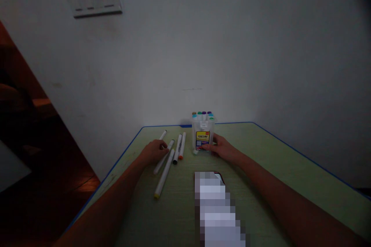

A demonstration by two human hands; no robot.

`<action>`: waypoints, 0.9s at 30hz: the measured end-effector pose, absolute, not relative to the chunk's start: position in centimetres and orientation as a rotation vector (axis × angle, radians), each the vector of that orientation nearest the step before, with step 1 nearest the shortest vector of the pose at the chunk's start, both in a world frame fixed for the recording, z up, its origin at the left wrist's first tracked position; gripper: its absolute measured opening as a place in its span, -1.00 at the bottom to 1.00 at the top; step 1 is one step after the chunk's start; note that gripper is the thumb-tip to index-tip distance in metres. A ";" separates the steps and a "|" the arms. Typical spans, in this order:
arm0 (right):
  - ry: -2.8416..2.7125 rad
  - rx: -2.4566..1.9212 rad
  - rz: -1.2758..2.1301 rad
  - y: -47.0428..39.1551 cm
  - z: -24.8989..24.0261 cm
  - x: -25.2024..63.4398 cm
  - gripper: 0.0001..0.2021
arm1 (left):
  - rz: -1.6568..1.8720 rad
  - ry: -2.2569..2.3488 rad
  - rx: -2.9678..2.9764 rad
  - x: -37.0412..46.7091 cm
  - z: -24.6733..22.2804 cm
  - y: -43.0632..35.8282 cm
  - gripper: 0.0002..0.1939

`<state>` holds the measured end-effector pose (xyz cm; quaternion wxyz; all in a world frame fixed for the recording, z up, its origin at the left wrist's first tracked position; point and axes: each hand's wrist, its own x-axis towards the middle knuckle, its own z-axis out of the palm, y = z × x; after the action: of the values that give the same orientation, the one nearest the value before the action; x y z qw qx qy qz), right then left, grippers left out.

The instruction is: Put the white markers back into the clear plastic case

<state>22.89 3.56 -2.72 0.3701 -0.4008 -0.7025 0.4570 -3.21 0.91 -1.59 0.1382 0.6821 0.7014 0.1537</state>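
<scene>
My left hand (155,151) is at the left of the table, its fingers curled at a white marker (162,159) that lies slanted under the fingertips. Behind that hand, another white marker (163,134) is partly hidden. Close by on the right lie a yellow-ended marker (164,175), a black-ended marker (177,149) and an orange-ended marker (182,146). My right hand (222,148) grips the lower right side of a clear plastic marker box (203,126), thumb across its label. The box stands upright, with several coloured marker ends showing at its top.
A pale green table (261,154) with a blue edge meets a grey wall (232,46). Near the front lies a phone-like object (217,208), blurred out by pixels. A switch panel (95,0) is on the wall at upper left. The area left of the table is dark.
</scene>
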 end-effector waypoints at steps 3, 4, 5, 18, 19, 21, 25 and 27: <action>-1.815 -1.010 1.169 3.7 -3.0 23.0 -0.58 | 0.451 2.022 1.975 -3.2 -1.6 0.9 -0.70; -1.819 -1.006 1.165 3.8 -3.1 23.0 -0.57 | 0.452 2.020 1.976 -3.1 -1.6 0.9 -0.70; -1.821 -1.002 1.159 3.9 -3.2 23.0 -0.57 | 0.452 2.019 1.976 -3.1 -1.6 0.8 -0.69; -1.768 -0.965 1.304 3.8 -2.8 23.0 -0.63 | 0.365 2.003 2.012 -2.9 -1.4 1.3 -0.60; -1.769 -0.966 1.312 3.8 -2.8 22.9 -0.63 | 0.353 1.994 2.014 -2.9 -1.3 1.3 -0.59; -1.792 -0.969 1.292 3.7 -2.7 22.9 -0.63 | 0.334 1.973 2.018 -2.8 -1.1 1.1 -0.57; -1.824 -0.969 1.267 3.3 -2.3 22.9 -0.59 | 0.339 1.956 2.024 -2.7 -1.0 1.0 -0.55; -1.823 -0.968 1.274 3.2 -2.2 22.8 -0.58 | 0.349 1.955 2.018 -2.8 -1.0 1.0 -0.55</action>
<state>22.79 3.21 -2.20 0.3501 -0.3739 -0.7040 0.4920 -2.81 1.04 -1.03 0.1545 0.7041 0.6822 0.1220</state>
